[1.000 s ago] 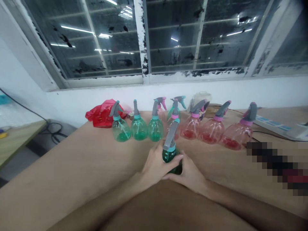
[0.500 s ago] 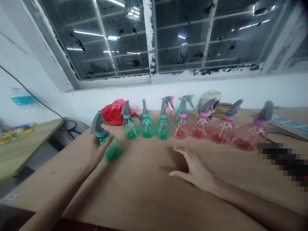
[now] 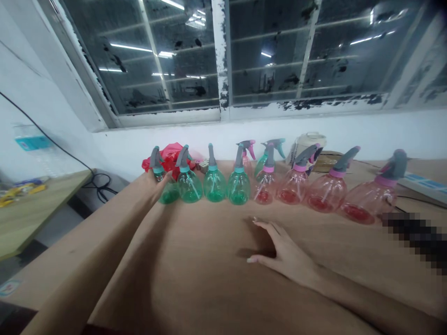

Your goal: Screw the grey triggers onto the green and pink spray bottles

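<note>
My left hand (image 3: 155,184) is stretched far out and wrapped round a green spray bottle (image 3: 166,190) with a grey trigger, at the left end of a row of bottles on the brown table (image 3: 195,274). Beside it stand three more green spray bottles (image 3: 213,184), then several pink spray bottles (image 3: 323,193) running to the right. My right hand (image 3: 284,251) rests on the table in the middle, fingers apart and holding nothing.
A red plastic bag (image 3: 169,156) lies behind the row's left end. A pale jar (image 3: 309,140) stands behind the pink bottles, a power strip (image 3: 424,184) at far right. A lower table (image 3: 31,209) and black cables (image 3: 99,186) are at left. Windows run along the wall.
My left hand has carried the green bottle from the table's middle out to the left, then forward to the row's left end. My right hand let go of it and stays on the table.
</note>
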Demonstrator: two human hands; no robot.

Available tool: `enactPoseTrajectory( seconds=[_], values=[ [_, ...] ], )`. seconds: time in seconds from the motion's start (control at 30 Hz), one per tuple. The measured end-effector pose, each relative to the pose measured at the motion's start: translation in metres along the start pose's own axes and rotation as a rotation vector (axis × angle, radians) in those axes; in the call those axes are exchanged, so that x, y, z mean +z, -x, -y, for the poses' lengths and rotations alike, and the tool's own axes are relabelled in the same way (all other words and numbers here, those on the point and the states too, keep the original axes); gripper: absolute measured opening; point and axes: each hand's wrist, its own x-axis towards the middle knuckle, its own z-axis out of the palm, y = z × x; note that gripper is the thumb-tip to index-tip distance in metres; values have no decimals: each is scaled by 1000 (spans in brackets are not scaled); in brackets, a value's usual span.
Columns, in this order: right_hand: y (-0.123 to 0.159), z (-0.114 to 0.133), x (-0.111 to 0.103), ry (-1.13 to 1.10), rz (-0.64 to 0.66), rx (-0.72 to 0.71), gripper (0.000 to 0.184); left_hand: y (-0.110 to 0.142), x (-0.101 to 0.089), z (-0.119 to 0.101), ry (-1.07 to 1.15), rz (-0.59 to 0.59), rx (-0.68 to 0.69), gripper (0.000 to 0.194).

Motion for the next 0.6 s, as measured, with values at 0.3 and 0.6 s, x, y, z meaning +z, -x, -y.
enactPoseTrajectory(
  seconds=[0.3,0.6],
  values=[
    [-1,0,2,18,-18,-13,66,43,-23,-11,-89,-56,-9,42],
    [-3,1,3,58,-37,-53,69,8,20,-57,-190,98,-40,64]
  ],
)
